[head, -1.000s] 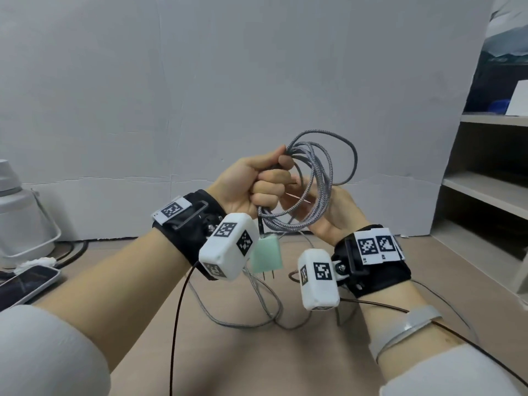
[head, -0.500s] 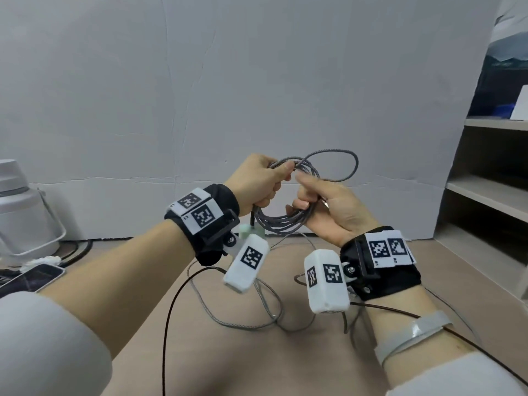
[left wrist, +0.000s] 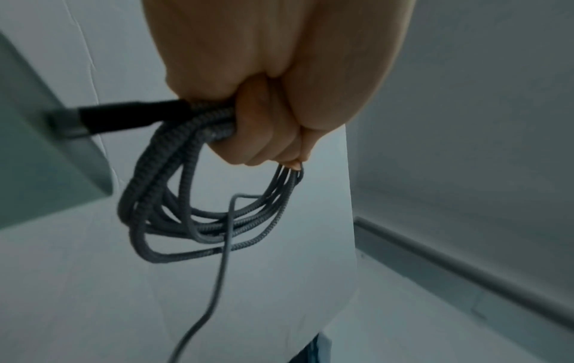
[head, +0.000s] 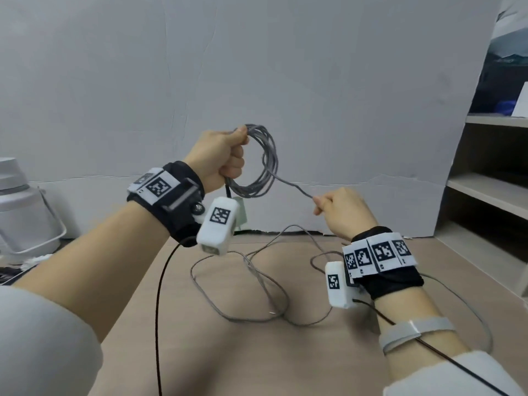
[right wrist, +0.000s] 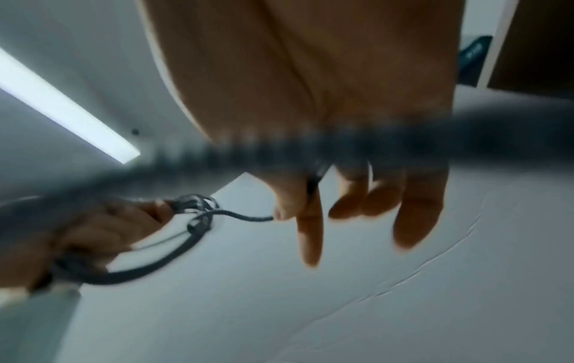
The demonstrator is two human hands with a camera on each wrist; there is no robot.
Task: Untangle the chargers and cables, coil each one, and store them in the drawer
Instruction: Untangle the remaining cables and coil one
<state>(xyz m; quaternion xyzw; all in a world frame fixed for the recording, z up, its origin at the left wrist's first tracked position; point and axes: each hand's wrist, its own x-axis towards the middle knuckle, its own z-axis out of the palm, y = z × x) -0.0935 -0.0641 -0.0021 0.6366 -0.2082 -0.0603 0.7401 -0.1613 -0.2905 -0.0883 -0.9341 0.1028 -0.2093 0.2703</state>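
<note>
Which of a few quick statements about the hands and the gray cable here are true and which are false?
1. The left hand grips a bundle of gray cable loops. True.
2. The right hand is flat on the table. False: it is raised and pinches a strand of the cable leading from the loops.
3. More gray cable lies loose on the table below the hands. True.
4. The whole cable is already coiled. False: a long stretch is not yet wound.
5. A pale green charger hangs below the left hand. True.
6. The shelves stand on the person's left. False: they are on the right.
</note>
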